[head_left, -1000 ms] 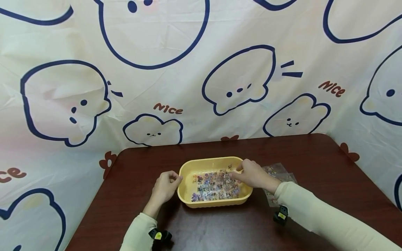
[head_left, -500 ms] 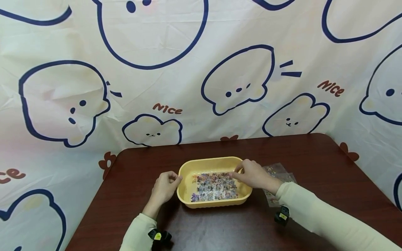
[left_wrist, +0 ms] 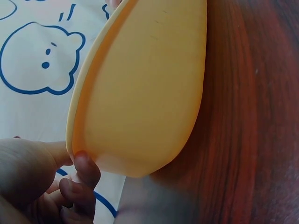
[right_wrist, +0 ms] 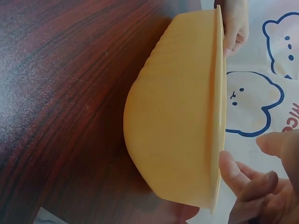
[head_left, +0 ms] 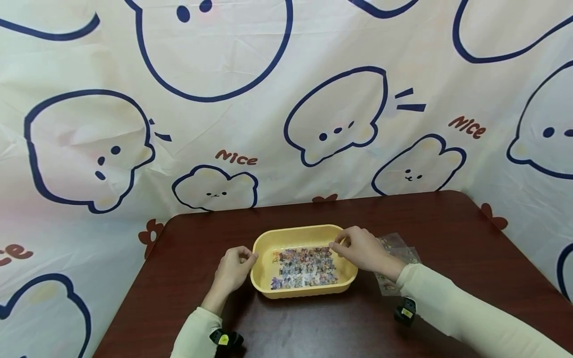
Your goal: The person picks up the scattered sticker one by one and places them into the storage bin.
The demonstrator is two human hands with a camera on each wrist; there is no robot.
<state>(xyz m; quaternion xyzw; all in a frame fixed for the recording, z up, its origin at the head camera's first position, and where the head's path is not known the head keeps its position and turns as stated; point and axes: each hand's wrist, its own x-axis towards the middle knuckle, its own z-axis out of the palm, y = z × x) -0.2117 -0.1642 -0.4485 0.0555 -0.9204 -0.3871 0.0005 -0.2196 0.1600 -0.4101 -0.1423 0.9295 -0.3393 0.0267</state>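
– Where is the yellow tray (head_left: 304,294), please?
– It stands on the dark brown table (head_left: 313,330), between the two hands. Many small colourful pieces (head_left: 306,268) lie spread over its bottom.
– And the left hand (head_left: 230,271)?
– It pinches the rim at the left end.
– The right hand (head_left: 358,248) also?
– One fingertip is at the right rim, the thumb stands apart from it. Whether it grasps, from this angle I cannot tell.
– Beside it?
– Clear packets (head_left: 407,252), partly covered by the right forearm.
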